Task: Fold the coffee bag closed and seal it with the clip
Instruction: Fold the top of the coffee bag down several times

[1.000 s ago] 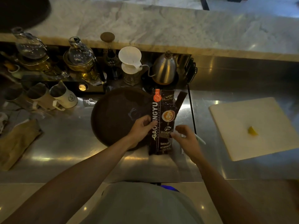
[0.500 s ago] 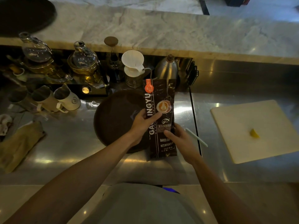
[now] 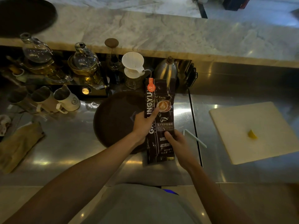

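Note:
A tall dark coffee bag (image 3: 161,97) with white lettering and an orange tag stands upright on the steel counter, its top unfolded. My left hand (image 3: 143,125) grips its left side at mid height, thumb across the front. My right hand (image 3: 177,143) holds the lower right part, thumb on the front. A long pale clip (image 3: 195,138) lies on the counter just right of my right hand, not held.
A round dark tray (image 3: 116,120) lies left of the bag. Behind stand a steel kettle (image 3: 166,70), a white dripper (image 3: 133,65), glass pots and pitchers (image 3: 66,98). A white cutting board (image 3: 252,131) with a yellow lemon piece lies right. A cloth (image 3: 19,144) lies far left.
My right hand left the clip on the counter and took hold of the bag's lower right. The bag now stands straighter and taller, held by both hands.

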